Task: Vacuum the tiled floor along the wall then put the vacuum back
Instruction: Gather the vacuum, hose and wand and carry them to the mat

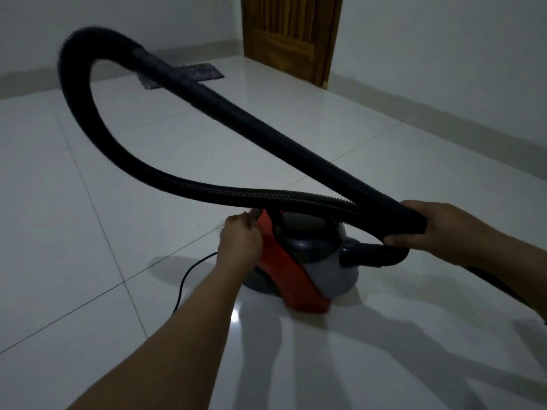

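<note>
Black ribbed hose doubled in my right hand, left hand gripping the orange-grey canister vacuum handle at twelve o'clock, storing apparently remained.

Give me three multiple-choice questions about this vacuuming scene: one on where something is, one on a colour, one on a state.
1. Where does the small mat lie?
A. by the far wall
B. under the vacuum
C. against the door

2. What colour is the vacuum's body, besides grey?
A. blue
B. orange-red
C. green

3. What is the right hand doing?
A. hanging free
B. gripping the black hose and tube together
C. pressing the floor

Answers: 1 A, it lies beside the far skirting. 2 B, an orange-red band wraps the grey shell. 3 B, fingers curl round the hose.
</note>
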